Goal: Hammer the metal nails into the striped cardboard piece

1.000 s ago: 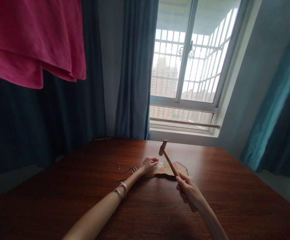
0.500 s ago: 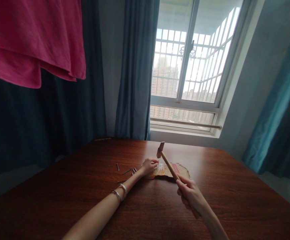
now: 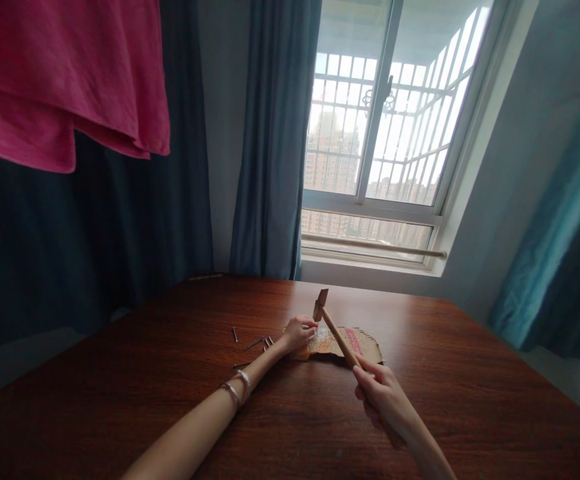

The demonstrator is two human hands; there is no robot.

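My right hand (image 3: 383, 397) is wrapped round the wooden handle of a hammer (image 3: 340, 339), whose head is over the fingertips of my left hand. My left hand (image 3: 300, 333) pinches a thin upright metal stamping punch (image 3: 317, 327), mostly hidden by the fingers and hammer head. Below both hands lies a tan piece of leather (image 3: 370, 345) with a dotted pattern, a pink patch and an orange-yellow patch. Its left end is covered by my left hand. Several more metal punches (image 3: 255, 343) lie loose on the table to the left of that hand.
The dark brown wooden table (image 3: 135, 393) reaches back to the wall under a barred window (image 3: 370, 133). Blue curtains (image 3: 275, 147) hang at left and right, and a pink cloth (image 3: 70, 87) hangs at upper left.
The hammer head has come down slightly, closer to the top of the punch in my left hand. My left hand stays in place on the leather. The view has shifted a little.
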